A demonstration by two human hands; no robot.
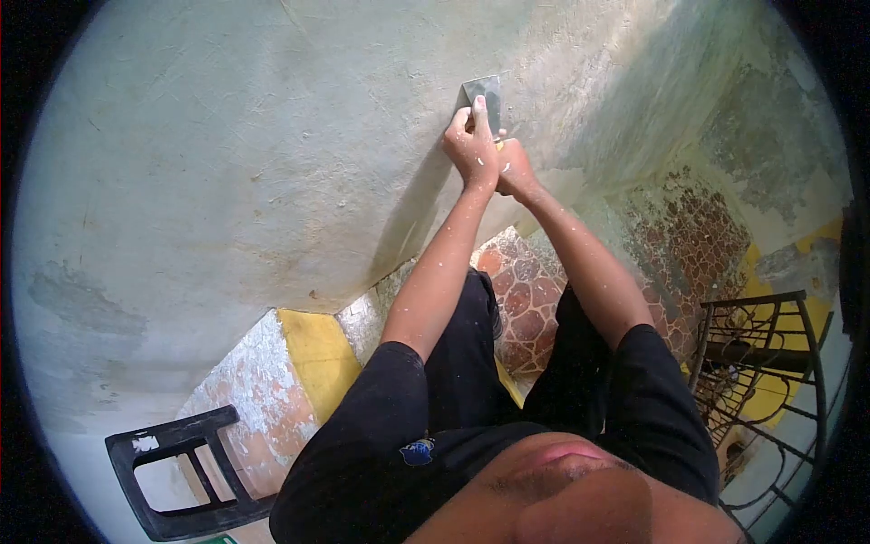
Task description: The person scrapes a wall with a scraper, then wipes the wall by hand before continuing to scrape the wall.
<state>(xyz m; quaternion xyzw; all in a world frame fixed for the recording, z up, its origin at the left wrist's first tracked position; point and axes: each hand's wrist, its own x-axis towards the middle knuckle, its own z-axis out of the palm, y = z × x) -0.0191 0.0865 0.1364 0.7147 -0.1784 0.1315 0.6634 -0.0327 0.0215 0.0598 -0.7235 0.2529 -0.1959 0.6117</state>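
A metal putty knife [486, 89] has its wide blade against the pale, rough wall [272, 136]. My left hand [471, 152] is closed around the tool, its thumb stretched up along the blade. Just right of it and touching it, my right hand [517, 172] is wrapped round the handle, of which only a small yellow bit shows between the hands. Specks of white dot both hands and forearms. Most of the handle is hidden by my fingers.
A black plastic chair [172, 521] stands at lower left, by a step with a yellow edge [317, 358]. Stone-patterned flooring [526, 304] lies below my arms. At right is a black metal railing [807, 363]; a second wall [761, 136] meets the first.
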